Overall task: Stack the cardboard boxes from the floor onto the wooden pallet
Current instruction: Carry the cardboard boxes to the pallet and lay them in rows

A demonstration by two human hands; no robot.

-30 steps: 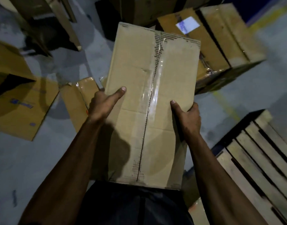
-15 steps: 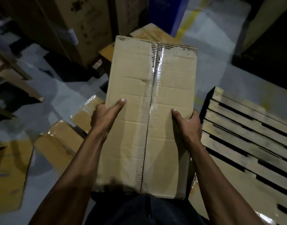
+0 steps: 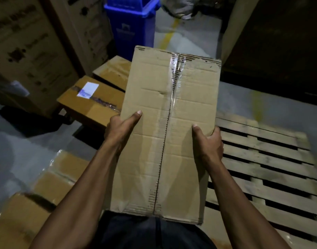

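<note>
I carry a long taped cardboard box (image 3: 168, 126) in front of my body, held off the floor. My left hand (image 3: 121, 129) grips its left edge with the thumb on top. My right hand (image 3: 208, 141) grips the right edge the same way. The wooden pallet (image 3: 272, 159) lies on the floor to the right, its slats bare, partly hidden by the box. More boxes sit on the floor at left: one with a white label (image 3: 89, 103), another behind it (image 3: 113, 71), and flatter ones (image 3: 52, 182) near my left arm.
Tall printed cartons (image 3: 28, 51) stand at the back left. A blue bin (image 3: 132, 24) stands behind the held box. A dark wall or large object (image 3: 279, 47) rises at the right rear. Grey floor with yellow lines (image 3: 169, 35) runs between them.
My view has swung right with the box still in both hands. The pallet now shows more fully on the right, and the blue bin has come into view.
</note>
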